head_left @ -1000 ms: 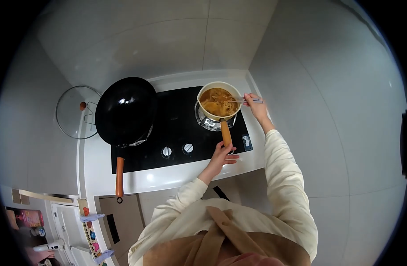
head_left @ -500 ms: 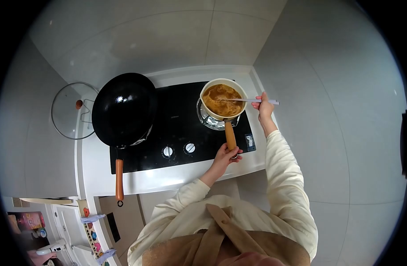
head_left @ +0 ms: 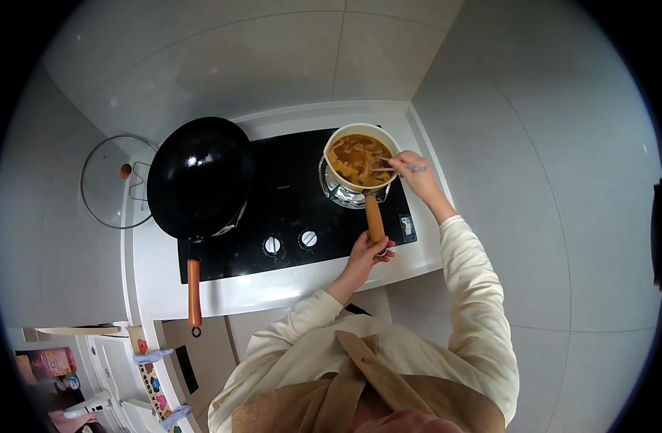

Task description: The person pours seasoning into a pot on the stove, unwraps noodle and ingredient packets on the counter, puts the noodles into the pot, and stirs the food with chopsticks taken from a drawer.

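Observation:
A cream saucepan [head_left: 330,169] with a wooden handle stands on the right burner, holding brown-orange liquid with pale streaks or strands. My left hand [head_left: 367,256] is closed round the end of that handle. At the pan's right rim, my right hand [head_left: 412,172] grips a pair of chopsticks [head_left: 381,169]. Their tips are apart and reach into the liquid, which partly hides them. What exactly floats in the liquid is too small to make out.
A large black wok [head_left: 200,177] sits on the left burner, its wooden handle over the counter's front edge. A glass lid [head_left: 104,187] leans against the left wall. Two knobs [head_left: 309,239] are on the black cooktop [head_left: 280,209]. A wall rises close on the right.
My right hand has moved left and slightly down, closer to the pan's rim. The chopsticks, earlier held together, are now spread apart. My left hand stays on the handle.

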Demonstrator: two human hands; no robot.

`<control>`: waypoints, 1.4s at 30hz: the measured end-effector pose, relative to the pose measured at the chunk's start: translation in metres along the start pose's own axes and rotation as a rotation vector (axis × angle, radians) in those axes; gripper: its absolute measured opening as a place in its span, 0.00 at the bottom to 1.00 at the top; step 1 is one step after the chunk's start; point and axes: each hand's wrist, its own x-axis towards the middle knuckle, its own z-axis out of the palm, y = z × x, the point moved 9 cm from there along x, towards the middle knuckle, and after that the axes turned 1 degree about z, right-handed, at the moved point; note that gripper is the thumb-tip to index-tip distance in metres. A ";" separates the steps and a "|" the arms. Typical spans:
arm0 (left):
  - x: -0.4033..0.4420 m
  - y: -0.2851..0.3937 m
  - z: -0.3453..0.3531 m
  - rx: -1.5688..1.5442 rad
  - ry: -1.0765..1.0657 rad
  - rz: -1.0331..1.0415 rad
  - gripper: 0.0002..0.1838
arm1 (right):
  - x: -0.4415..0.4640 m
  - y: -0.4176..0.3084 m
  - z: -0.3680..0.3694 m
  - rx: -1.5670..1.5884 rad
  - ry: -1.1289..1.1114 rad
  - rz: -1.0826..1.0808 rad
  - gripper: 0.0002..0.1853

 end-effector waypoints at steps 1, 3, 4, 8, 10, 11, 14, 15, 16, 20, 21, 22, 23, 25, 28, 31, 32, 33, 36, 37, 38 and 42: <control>0.000 0.000 0.000 0.001 0.001 -0.002 0.16 | -0.003 -0.002 0.004 -0.034 0.018 -0.061 0.12; -0.001 0.002 0.000 0.003 0.004 -0.006 0.16 | -0.007 -0.012 0.010 -0.101 0.054 -0.184 0.13; -0.001 0.001 0.000 0.001 0.004 -0.007 0.16 | -0.006 0.002 0.007 0.014 0.111 -0.011 0.14; 0.000 0.000 -0.002 -0.005 0.005 -0.006 0.15 | -0.012 0.055 0.005 0.375 0.356 0.491 0.19; 0.000 0.000 -0.002 -0.006 0.006 -0.008 0.15 | -0.016 0.065 -0.002 0.474 0.482 0.598 0.22; 0.000 0.000 -0.002 -0.006 0.006 -0.011 0.15 | -0.016 0.072 -0.001 0.531 0.511 0.627 0.24; 0.001 0.000 -0.002 -0.010 0.009 -0.018 0.15 | -0.018 0.086 0.002 0.634 0.532 0.690 0.23; 0.001 0.000 -0.002 -0.011 0.010 -0.019 0.15 | -0.014 0.078 0.002 0.614 0.481 0.672 0.23; 0.001 0.000 -0.002 -0.013 0.007 -0.016 0.15 | -0.010 0.070 0.001 0.594 0.431 0.655 0.23; 0.000 0.000 -0.001 -0.017 0.005 -0.009 0.14 | 0.001 0.034 0.000 0.436 0.162 0.531 0.21; -0.001 0.002 0.000 -0.016 0.007 -0.007 0.14 | 0.002 0.010 -0.006 0.284 0.100 0.410 0.19; 0.000 0.004 -0.002 -0.007 0.012 -0.008 0.14 | 0.002 -0.018 -0.009 0.136 0.037 0.283 0.17; 0.001 0.004 -0.002 0.002 0.016 -0.010 0.14 | 0.003 -0.042 -0.011 -0.015 -0.024 0.157 0.15; -0.002 0.000 -0.001 0.007 0.020 -0.020 0.14 | 0.001 -0.076 -0.007 -0.064 -0.124 -0.041 0.12; 0.000 0.002 0.000 0.001 0.016 -0.012 0.15 | -0.003 -0.093 -0.006 -0.051 -0.229 -0.130 0.09; -0.001 0.000 -0.001 -0.005 0.013 -0.007 0.15 | 0.005 -0.078 -0.022 -0.003 -0.163 -0.060 0.12; -0.002 0.001 -0.001 -0.008 0.018 -0.002 0.16 | 0.009 -0.070 -0.032 0.005 -0.115 0.008 0.13; -0.002 0.002 -0.001 -0.013 0.023 0.004 0.16 | 0.012 -0.061 -0.042 0.015 -0.068 0.075 0.14; 0.003 0.005 -0.022 0.188 -0.025 -0.015 0.16 | 0.017 -0.038 -0.061 0.002 0.059 0.188 0.16; 0.006 0.018 -0.044 0.503 0.123 0.107 0.17 | 0.017 -0.033 -0.066 -0.010 0.100 0.212 0.17; 0.002 0.047 -0.058 1.034 0.287 0.388 0.19 | 0.016 -0.030 -0.067 0.000 0.108 0.231 0.17; -0.023 0.080 -0.109 1.927 0.744 0.343 0.19 | 0.017 -0.030 -0.069 0.030 0.131 0.255 0.18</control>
